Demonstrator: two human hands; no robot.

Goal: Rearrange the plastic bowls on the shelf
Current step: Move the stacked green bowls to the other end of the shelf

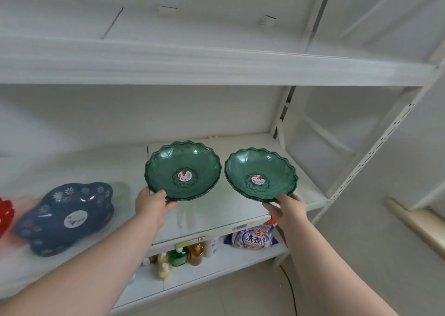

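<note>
Two green translucent plastic bowls with scalloped rims and round stickers in their middles are held over the white middle shelf (216,217). My left hand (151,205) grips the near rim of the left green bowl (183,161). My right hand (287,209) grips the near rim of the right green bowl (261,169), which looks like a stack of two or more. Both are tilted toward me. A dark blue flower-patterned bowl (65,217) lies on the shelf at the left, and a red bowl (4,215) shows at the left edge.
A bare white shelf board (192,67) runs above. Below, the lower shelf (226,265) holds several bottles (183,255) and a detergent bag (255,237). A perforated white upright (375,144) stands at the right; tiled floor and a black cable (292,291) lie below.
</note>
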